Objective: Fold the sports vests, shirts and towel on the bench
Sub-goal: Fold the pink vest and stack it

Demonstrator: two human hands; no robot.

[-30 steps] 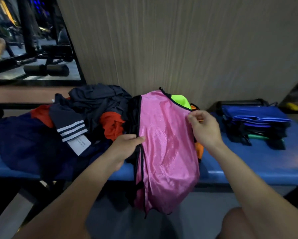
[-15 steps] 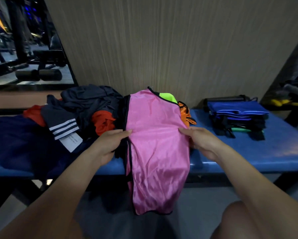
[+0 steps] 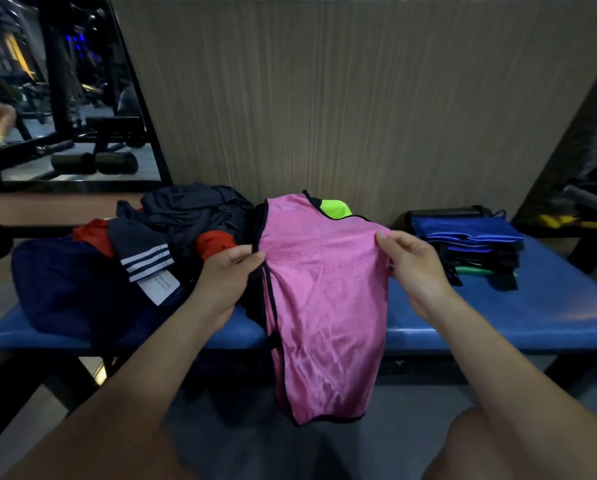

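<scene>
Pink vest (image 3: 319,299) draped over front edge of blue table (image 3: 498,317), lower half hanging toward floor; left hand (image 3: 229,277) with grip pinching its black-trimmed left edge; right hand (image 3: 413,268) with grip pinching its right edge; unfolded dark clothes pile (image 3: 172,233) just left; folded blue stack (image 3: 470,244) right, apart from vest.

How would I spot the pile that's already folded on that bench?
Find the long blue bench along the wood-panelled wall. Right of the pink vest held in both hands sits the folded stack. Unlike the crumpled heap of dark clothes on the left, it is flat and squared, with a bright blue layer on top.
</scene>
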